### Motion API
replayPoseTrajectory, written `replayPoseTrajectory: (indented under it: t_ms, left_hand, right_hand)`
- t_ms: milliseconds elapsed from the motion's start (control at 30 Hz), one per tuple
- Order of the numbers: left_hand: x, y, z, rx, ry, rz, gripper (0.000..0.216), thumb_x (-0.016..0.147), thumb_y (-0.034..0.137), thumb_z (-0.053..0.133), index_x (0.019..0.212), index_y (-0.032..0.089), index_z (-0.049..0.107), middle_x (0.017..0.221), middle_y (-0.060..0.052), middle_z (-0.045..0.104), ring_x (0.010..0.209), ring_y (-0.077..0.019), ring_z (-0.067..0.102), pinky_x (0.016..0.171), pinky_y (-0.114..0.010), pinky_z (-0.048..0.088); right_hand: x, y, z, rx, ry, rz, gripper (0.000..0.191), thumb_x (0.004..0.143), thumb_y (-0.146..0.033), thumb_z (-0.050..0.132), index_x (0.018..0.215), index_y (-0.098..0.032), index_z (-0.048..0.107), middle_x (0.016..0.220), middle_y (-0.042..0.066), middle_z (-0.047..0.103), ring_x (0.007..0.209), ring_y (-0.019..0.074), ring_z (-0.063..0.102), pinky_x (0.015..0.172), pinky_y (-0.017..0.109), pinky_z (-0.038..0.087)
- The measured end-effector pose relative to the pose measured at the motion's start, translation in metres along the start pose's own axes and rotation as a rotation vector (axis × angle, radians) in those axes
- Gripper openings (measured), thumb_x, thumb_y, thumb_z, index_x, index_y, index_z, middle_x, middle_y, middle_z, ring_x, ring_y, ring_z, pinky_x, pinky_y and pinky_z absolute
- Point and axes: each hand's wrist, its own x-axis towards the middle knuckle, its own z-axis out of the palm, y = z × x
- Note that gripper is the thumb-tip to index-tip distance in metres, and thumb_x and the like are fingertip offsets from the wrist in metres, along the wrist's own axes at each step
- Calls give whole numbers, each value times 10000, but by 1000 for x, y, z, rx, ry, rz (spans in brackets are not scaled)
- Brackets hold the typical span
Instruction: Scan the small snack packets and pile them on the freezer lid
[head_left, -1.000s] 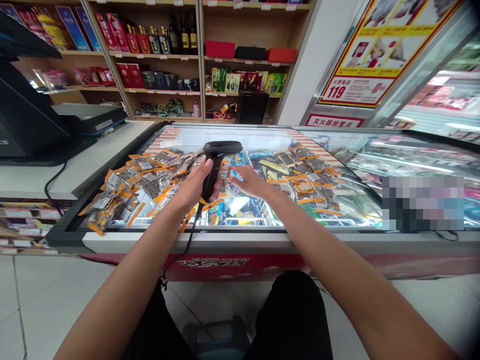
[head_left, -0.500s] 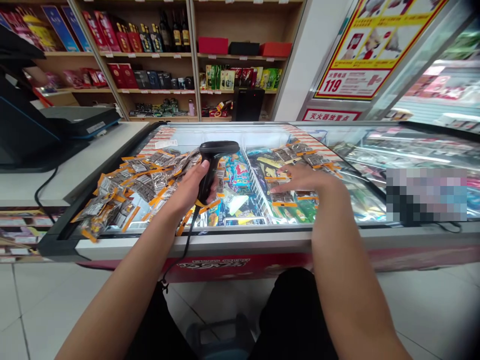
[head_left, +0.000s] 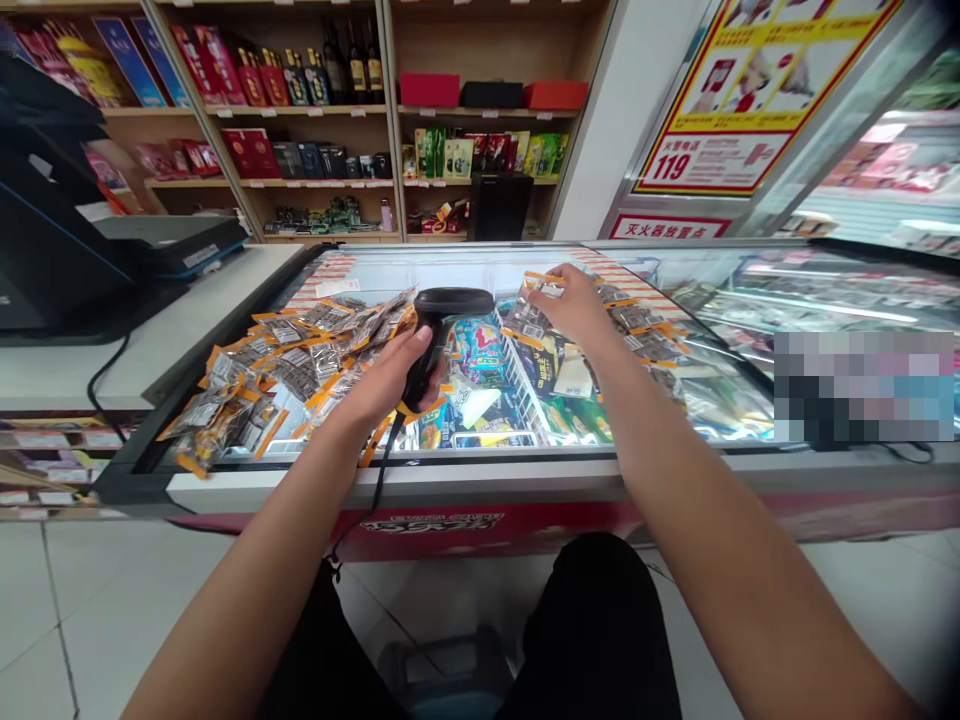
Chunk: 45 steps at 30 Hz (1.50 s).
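Observation:
My left hand (head_left: 390, 378) is closed round the handle of a black barcode scanner (head_left: 442, 320), held upright above the glass lid of a chest freezer (head_left: 480, 470). Its cord hangs down over the freezer's front edge. My right hand (head_left: 574, 300) is raised above the right-hand pile of small orange-edged snack packets (head_left: 637, 330) and pinches one packet (head_left: 529, 310) by its edge. A larger heap of the same packets (head_left: 285, 365) lies on the glass to the left of the scanner.
A white counter (head_left: 150, 340) with a black till machine (head_left: 67, 250) stands at the left. Wooden shelves (head_left: 390, 110) of boxed goods and bottles line the back wall. A red and yellow poster (head_left: 735, 90) hangs at the right. My dark-trousered knees (head_left: 592, 620) are below.
My right hand swept from the freezer's middle to the right-hand pile, then lifted up and back with a packet pinched in it. The left hand and scanner stayed almost still.

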Motion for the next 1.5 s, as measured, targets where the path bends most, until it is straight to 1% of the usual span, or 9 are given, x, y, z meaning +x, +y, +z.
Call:
replayPoseTrajectory:
  t_ms: [333, 567, 733, 867, 1033, 1133, 1233, 1333, 1500]
  left_hand:
    - [0, -2, 3, 65, -113, -101, 676, 900, 850, 748, 850, 233, 478, 633, 40, 584, 403, -95, 526, 396, -230, 378]
    - [-1, -5, 2, 76, -167, -143, 636, 929, 819, 748, 885, 236, 496, 645, 33, 597, 406, -114, 552, 391, -243, 386]
    - [-1, -2, 4, 30, -76, -89, 639, 912, 804, 772, 855, 223, 512, 641, 39, 588, 403, -95, 526, 393, -230, 371]
    - [1, 2, 3, -29, 35, -3, 639, 890, 816, 774, 959, 219, 556, 639, 57, 580, 382, -91, 489, 398, -234, 354]
    - [3, 1, 0, -58, 88, 26, 636, 890, 811, 772, 973, 223, 544, 624, 63, 570, 379, -93, 488, 409, -238, 357]
    - [3, 1, 0, -52, 81, 22, 636, 887, 808, 777, 954, 227, 527, 626, 62, 578, 377, -92, 492, 408, -236, 359]
    - [2, 2, 2, -30, 70, 9, 638, 878, 804, 788, 969, 227, 532, 630, 65, 580, 379, -92, 493, 402, -234, 355]
    - [1, 4, 3, -24, 72, 7, 646, 871, 813, 787, 981, 228, 537, 628, 70, 572, 379, -90, 487, 407, -234, 363]
    - [2, 2, 3, -7, 63, 2, 640, 877, 819, 770, 922, 229, 524, 627, 59, 568, 380, -84, 475, 404, -237, 365]
  right_hand:
    - [-8, -16, 35, 212, 45, -7, 316, 878, -392, 843, 943, -263, 563, 759, -28, 540, 631, 234, 710, 506, 336, 595]
    - [-10, -9, 29, 179, 12, -9, 352, 891, -487, 828, 1058, -253, 626, 859, 13, 615, 821, 284, 797, 592, 338, 647]
    - [-17, -21, 31, 140, -104, 88, 253, 960, -401, 755, 1139, -237, 684, 888, 47, 688, 842, 287, 781, 710, 418, 698]
    - [-24, -26, 38, 269, -397, 192, 430, 981, -257, 677, 1406, -196, 664, 1335, 152, 786, 1162, 278, 795, 988, 419, 688]
    - [-25, -17, 33, 53, -541, 22, 667, 1058, -435, 653, 1671, -205, 529, 1822, 172, 459, 1643, 322, 504, 1326, 455, 442]
    - [-26, -12, 32, -289, -501, -63, 626, 1045, -473, 689, 1611, -217, 618, 1757, 191, 518, 1671, 421, 417, 1350, 552, 372]
    - [-30, -11, 37, -487, -380, -84, 578, 992, -483, 768, 1499, -215, 697, 1618, 217, 602, 1562, 473, 497, 1266, 579, 449]
    - [-33, -11, 39, -501, -308, -62, 490, 1020, -461, 750, 1430, -195, 716, 1468, 216, 706, 1386, 429, 649, 1153, 517, 535]
    - [-39, -14, 44, -320, -440, -175, 348, 1075, -432, 714, 1320, -196, 786, 1306, 156, 819, 1203, 339, 765, 1074, 428, 577]
